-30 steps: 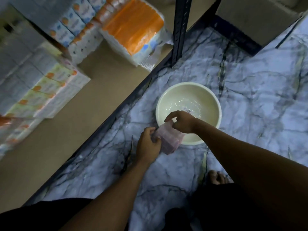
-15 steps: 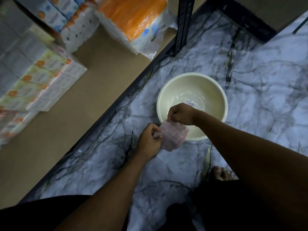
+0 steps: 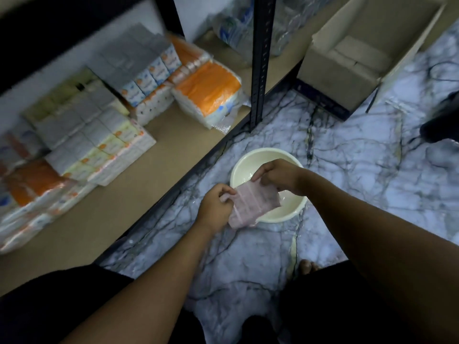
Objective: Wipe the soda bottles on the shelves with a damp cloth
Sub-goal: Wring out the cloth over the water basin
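Note:
A pale pink cloth (image 3: pixel 253 203) is stretched between both hands over the near rim of a cream bowl (image 3: pixel 246 160) that stands on the marble floor. My left hand (image 3: pixel 217 206) pinches the cloth's left edge. Its upper right edge is pinched by my right hand (image 3: pixel 279 176), just above the bowl. Water glistens in the bowl's bottom. Wrapped clear plastic bottles (image 3: pixel 238 28) lie on the low shelf at the top, blurred.
The brown bottom shelf (image 3: pixel 154 194) holds stacked tissue boxes (image 3: pixel 99 135) and orange-wrapped packs (image 3: pixel 208 90). A black shelf post (image 3: pixel 259 70) rises beside the bowl. An open cardboard box (image 3: pixel 352 53) stands at the upper right, a dark object (image 3: pixel 444 120) at the right edge.
The cloth has been spread wider between my hands. The view has tilted up, bringing the shelf's back, the bottles and the cardboard box into sight.

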The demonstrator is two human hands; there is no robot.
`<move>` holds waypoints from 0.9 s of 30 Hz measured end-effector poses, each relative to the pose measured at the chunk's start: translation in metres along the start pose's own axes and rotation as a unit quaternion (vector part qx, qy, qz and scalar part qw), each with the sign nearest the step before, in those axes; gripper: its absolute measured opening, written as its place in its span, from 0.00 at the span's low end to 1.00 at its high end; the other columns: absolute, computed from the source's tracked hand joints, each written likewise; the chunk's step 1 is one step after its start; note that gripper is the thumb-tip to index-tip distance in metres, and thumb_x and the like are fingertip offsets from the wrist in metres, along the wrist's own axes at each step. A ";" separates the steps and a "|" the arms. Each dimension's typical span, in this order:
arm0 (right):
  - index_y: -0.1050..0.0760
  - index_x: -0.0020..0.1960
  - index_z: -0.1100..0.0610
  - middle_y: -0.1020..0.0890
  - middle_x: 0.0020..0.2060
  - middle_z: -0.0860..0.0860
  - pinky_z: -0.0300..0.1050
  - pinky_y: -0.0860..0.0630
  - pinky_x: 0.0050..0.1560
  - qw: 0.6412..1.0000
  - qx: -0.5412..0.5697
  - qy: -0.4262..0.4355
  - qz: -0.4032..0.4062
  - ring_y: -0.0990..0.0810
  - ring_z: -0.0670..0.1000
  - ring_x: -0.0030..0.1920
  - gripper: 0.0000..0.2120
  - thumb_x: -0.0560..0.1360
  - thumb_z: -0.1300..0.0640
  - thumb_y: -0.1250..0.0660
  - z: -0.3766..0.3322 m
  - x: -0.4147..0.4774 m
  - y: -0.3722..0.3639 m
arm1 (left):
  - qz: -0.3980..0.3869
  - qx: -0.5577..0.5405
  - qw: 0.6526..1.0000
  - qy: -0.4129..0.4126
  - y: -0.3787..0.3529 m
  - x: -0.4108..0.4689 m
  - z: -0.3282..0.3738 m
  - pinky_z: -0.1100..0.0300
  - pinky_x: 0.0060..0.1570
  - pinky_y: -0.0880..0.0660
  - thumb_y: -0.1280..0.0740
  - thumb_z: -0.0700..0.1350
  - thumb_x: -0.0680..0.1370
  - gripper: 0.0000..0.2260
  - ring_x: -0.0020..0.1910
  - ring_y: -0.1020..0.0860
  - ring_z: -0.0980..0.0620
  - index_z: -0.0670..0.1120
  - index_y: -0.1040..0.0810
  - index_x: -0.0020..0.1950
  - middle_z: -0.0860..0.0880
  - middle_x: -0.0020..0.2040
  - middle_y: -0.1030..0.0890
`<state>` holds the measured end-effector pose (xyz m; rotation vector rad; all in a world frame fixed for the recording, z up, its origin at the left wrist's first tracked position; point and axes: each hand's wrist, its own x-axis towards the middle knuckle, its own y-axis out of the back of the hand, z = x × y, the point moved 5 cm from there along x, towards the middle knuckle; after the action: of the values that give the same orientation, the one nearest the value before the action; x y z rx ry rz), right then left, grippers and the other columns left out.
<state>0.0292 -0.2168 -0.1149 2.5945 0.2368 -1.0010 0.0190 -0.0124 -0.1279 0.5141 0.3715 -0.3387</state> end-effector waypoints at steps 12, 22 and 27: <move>0.16 0.54 0.60 0.19 0.51 0.58 0.51 0.21 0.48 0.983 -0.043 0.155 0.087 0.21 0.54 0.49 0.13 0.77 0.70 0.36 -0.115 -0.169 0.024 | 0.013 0.012 0.993 -0.119 0.099 -0.099 0.152 0.72 0.34 0.28 0.26 0.34 0.74 0.14 0.42 0.24 0.57 0.50 0.20 0.53 0.49 0.52 0.20; 0.15 0.50 0.49 0.19 0.51 0.56 0.50 0.22 0.47 0.956 0.045 0.265 0.120 0.21 0.55 0.47 0.20 0.77 0.72 0.36 -0.148 -0.246 0.031 | 0.032 -0.012 0.974 -0.224 0.139 -0.153 0.213 0.51 0.54 0.23 0.28 0.35 0.79 0.11 0.52 0.24 0.52 0.52 0.18 0.49 0.47 0.59 0.19; 0.17 0.54 0.53 0.20 0.54 0.58 0.43 0.20 0.37 0.957 0.081 0.251 0.120 0.19 0.54 0.46 0.19 0.79 0.73 0.39 -0.143 -0.237 0.041 | 0.035 0.017 0.970 -0.239 0.126 -0.137 0.223 0.61 0.49 0.26 0.32 0.38 0.82 0.06 0.51 0.28 0.63 0.49 0.21 0.52 0.64 0.52 0.27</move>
<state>-0.0459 -0.2076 0.1549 2.8983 -0.0427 -0.2758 0.0059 0.0021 0.1617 0.4611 -0.1194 -0.3875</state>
